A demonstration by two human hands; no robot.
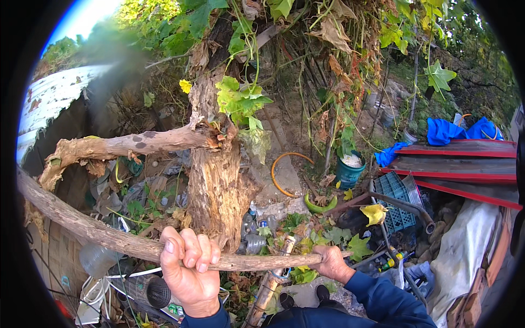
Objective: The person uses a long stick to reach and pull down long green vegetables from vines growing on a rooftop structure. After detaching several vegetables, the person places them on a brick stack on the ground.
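A long, bent wooden branch (102,235) runs across in front of me, from the far left to just past my right hand. My left hand (190,268) grips it near the middle, fingers wrapped over it and thumb on the near side. Its thinner right end is in the grasp of my right hand (333,262). Behind it stands a weathered tree trunk (215,192) with rough, flaking wood. From the trunk a broken limb (135,143) sticks out to the left, above the branch.
A wire-wrapped pole (266,293) slants up between my arms. Vines with leaves (240,98) hang ahead. To the right are a green bucket (350,168), a blue plastic crate (393,201) and red-edged panels (455,164). An orange hose (275,174) lies beyond the trunk; a mesh roll (143,289) sits lower left.
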